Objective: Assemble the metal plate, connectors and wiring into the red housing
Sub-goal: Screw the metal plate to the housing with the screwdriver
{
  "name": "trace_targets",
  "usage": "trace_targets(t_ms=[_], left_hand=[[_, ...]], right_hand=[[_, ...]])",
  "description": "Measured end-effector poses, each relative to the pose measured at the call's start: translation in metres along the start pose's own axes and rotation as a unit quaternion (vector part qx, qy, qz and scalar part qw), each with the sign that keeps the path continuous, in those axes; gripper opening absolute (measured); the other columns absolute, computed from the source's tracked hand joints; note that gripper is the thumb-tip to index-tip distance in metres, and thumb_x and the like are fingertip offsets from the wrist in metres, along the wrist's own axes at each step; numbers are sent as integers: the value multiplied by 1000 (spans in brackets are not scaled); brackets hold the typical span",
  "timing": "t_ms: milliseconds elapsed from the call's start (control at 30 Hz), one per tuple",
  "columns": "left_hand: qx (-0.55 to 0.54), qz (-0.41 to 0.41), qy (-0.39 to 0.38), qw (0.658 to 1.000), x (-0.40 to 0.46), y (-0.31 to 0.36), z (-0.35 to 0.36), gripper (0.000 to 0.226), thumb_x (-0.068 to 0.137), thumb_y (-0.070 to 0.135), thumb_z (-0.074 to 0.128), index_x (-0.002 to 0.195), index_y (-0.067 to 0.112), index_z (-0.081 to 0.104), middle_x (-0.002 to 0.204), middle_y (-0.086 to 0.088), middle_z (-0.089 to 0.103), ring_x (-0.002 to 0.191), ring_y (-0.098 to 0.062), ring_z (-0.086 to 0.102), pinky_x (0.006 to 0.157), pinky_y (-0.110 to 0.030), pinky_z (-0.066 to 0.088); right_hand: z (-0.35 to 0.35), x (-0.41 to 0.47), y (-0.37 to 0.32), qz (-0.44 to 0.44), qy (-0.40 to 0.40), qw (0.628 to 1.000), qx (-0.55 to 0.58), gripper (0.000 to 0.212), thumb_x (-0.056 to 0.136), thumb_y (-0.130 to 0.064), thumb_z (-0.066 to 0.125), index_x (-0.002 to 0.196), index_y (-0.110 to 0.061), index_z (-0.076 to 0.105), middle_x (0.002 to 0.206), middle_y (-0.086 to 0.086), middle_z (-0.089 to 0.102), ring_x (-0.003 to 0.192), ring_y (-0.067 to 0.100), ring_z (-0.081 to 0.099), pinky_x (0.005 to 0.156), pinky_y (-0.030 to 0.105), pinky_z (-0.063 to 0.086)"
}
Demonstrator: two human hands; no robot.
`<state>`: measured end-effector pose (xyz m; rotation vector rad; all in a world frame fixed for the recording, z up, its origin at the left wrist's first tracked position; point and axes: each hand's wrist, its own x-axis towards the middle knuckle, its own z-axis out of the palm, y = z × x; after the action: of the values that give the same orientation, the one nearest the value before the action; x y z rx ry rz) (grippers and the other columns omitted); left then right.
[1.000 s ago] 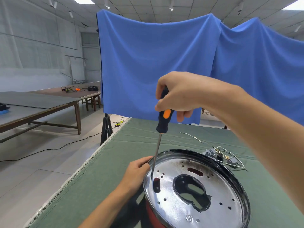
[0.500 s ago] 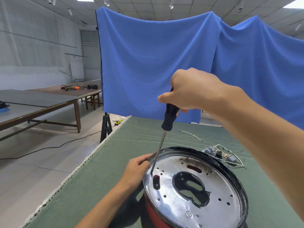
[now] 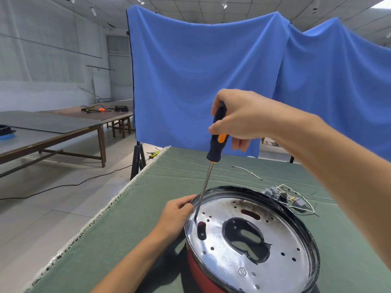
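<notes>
The metal plate already sits inside the red housing, which rests on the green-covered worktop near its front edge, not far from its left edge. I judge the job partly done: the plate is in place and I am at the fastening step, while the connectors and wiring lie loose on the cloth just behind the housing toward the right edge, not yet fitted. A single stray wire lies farther back toward the rear edge.

The plate looks shiny and dished, peppered with small holes, with a large irregular cutout in the middle, two dark oval slots, and scorch-like darkening along its far side. A black rim rings it; only a sliver of red wall shows at the front.

My right hand is clamped around the handle of a black-and-orange screwdriver, its tip down at the plate's left edge. Whether a screw sits under the tip I cannot tell. My left hand is closed on the rim right beside the tip, steadying the housing
</notes>
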<state>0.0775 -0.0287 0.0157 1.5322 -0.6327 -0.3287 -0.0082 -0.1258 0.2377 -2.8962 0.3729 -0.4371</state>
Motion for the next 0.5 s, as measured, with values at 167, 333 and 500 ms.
trace_targets(t_ms=[167, 333, 500], left_hand=[[4, -1, 6, 1000, 0, 1, 1, 55, 85, -12, 39, 82, 33, 70, 76, 21, 72, 71, 8, 66, 60, -6, 47], [-4, -7, 8, 1000, 1, -1, 0, 53, 84, -12, 39, 85, 30, 73, 83, 14, 75, 76, 1, 68, 63, -11, 49], [-12, -8, 12, 1000, 1, -1, 1, 52, 84, -12, 39, 86, 28, 73, 82, 10, 75, 73, -2, 69, 62, -13, 50]], right_hand=[[-1, -1, 3, 19, 100, 989, -111, 41, 80, -47, 65, 63, -14, 48, 51, 0, 50, 44, 18, 46, 45, 24, 28], [-5, -3, 10, 30, 3, 999, -30, 22, 83, -32, 63, 85, -11, 62, 47, 0, 60, 34, 16, 55, 39, 18, 39], [-2, -5, 14, 38, 92, 987, -128, 41, 82, -46, 62, 61, -13, 51, 52, 1, 53, 48, 19, 47, 47, 24, 27]])
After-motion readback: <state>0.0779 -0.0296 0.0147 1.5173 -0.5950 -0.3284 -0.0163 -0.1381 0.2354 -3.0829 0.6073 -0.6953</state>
